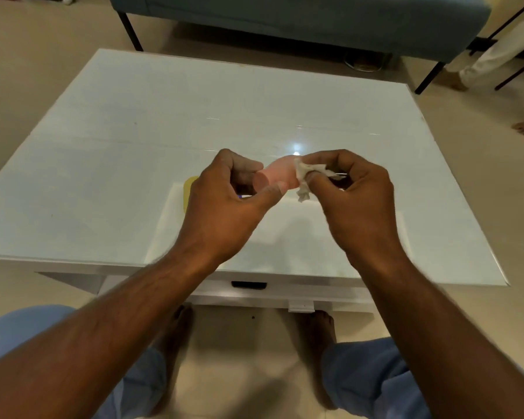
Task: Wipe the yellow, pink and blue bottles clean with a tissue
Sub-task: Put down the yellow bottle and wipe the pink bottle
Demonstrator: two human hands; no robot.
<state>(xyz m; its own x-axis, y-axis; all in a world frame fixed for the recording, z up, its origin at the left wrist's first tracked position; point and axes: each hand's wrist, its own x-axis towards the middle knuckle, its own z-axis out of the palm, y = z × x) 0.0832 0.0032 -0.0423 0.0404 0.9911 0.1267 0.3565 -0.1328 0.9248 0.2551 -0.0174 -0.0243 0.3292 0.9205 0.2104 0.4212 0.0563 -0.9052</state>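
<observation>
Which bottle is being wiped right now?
The pink bottle: the left hand holds it up while the right hand presses the tissue on it. The yellow bottle lies behind.

table [133, 152]: glossy white top; tissue [304, 176]: crumpled soft paper; pink bottle [274, 176]: smooth matt plastic

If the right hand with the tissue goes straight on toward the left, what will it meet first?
The right hand pinches the tissue against one end of the pink bottle. Going on leftward, it would probably slide along the bottle and meet the left hand gripping the other end.
</observation>
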